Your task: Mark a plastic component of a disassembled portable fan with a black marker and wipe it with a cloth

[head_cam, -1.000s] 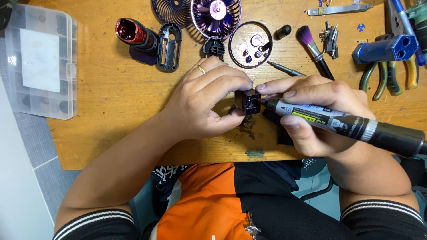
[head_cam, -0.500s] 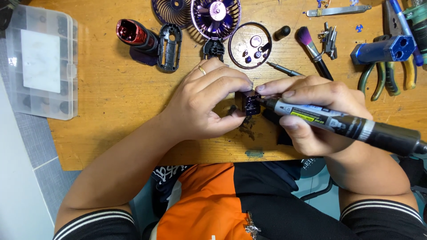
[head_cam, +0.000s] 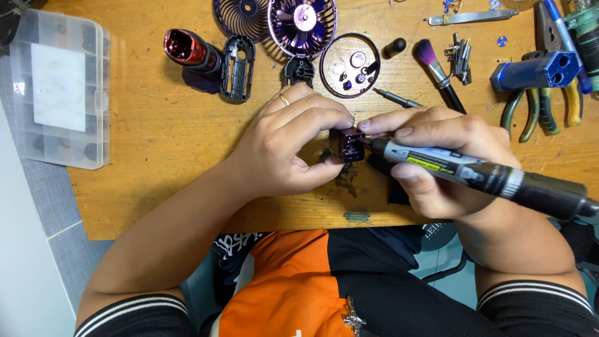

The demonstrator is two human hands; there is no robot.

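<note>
Block (head_cam: 347, 144), a small dark purple part, is sitting at the centre of the worktop (head_cam: 156, 143), pinched in a narrow grip by the left hand (head_cam: 284, 153), thumb below and fingertips on top. The right hand (head_cam: 446, 159) is wrapping a full grip around a pen-shaped driver (head_cam: 474, 175), whose tip is meeting the block's face on its 3 o'clock side.

Slipping looks like the main risk: the tip is pressing sideways against a part that only fingertips are steadying, so too much push could be skating the bit off the face and into the left thumb or forefinger, both lying right beside it. A tilted driver could also be chewing the screw head or marring the plastic; whether the bit is seated squarely I cannot tell, since the fingers are hiding it.

Any loosened screw is likely falling close to the worktop's near edge at 6 o'clock, where it could be rolling off onto the person's lap. The ring tray (head_cam: 350, 65) at 12 o'clock is already holding small parts, well apart from the block. A loose bit (head_cam: 396, 98) and a brush (head_cam: 437, 68) are lying at 1 o'clock, near the right knuckles, where a sweeping wrist could be knocking them.
</note>
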